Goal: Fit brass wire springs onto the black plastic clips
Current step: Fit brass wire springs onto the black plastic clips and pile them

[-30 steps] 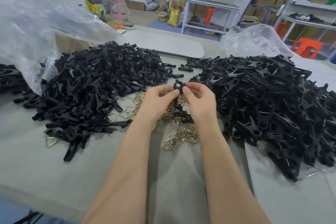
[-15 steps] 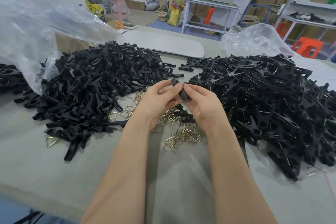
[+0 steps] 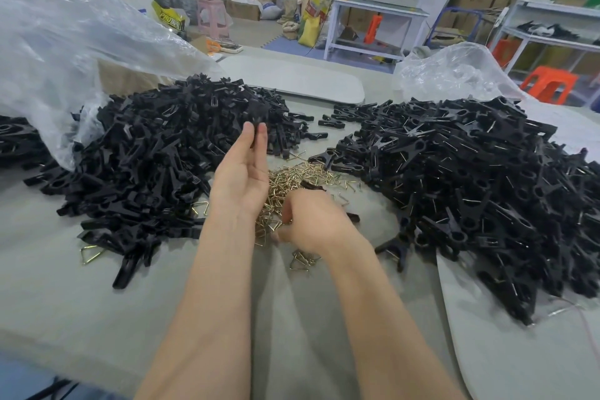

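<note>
Brass wire springs (image 3: 292,177) lie heaped under our curled right hand (image 3: 313,221), though we cannot tell whether it grips one, while our left hand (image 3: 242,172), just farther, pinches a black plastic clip (image 3: 258,117) pointing away.

Black clips (image 3: 156,153); brass springs (image 3: 292,177); grey table (image 3: 65,295); orange stool (image 3: 548,83).

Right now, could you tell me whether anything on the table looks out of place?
Only minor strays: one brass spring lies alone at the near edge of the left clip pile, and a few springs sit apart from the main spring heap. Nothing looks damaged.
</note>
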`<act>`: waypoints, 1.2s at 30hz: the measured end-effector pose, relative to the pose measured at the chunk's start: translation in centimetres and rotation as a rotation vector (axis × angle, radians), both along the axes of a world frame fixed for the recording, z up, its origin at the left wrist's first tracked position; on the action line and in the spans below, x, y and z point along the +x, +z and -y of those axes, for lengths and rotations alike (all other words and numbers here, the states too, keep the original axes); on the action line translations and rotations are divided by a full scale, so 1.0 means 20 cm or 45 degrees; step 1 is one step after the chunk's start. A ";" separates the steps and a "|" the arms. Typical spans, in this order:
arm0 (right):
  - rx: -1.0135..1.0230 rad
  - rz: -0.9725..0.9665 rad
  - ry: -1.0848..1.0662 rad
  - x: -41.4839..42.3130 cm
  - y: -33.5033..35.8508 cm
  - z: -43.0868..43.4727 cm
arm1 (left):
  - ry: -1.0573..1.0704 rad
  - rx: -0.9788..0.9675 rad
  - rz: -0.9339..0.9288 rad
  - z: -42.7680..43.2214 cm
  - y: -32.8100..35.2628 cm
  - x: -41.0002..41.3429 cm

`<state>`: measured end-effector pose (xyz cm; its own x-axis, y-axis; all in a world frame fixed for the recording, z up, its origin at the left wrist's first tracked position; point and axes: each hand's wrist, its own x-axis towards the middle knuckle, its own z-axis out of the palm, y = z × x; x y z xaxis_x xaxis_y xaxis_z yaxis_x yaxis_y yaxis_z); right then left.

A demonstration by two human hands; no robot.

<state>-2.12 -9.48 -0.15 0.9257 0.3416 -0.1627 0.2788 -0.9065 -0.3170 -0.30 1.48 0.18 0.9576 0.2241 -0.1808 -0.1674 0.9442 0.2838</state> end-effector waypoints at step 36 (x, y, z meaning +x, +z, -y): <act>1.724 0.019 -0.650 0.11 0.10 0.36 | 0.039 2.157 0.148 0.14 -0.10 0.03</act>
<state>0.11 -16.66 1.91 0.9900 -0.1391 0.0225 0.0340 0.0813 -0.9961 0.22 -1.36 -1.75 0.9396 0.0952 0.3287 -0.2694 -0.3867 0.8820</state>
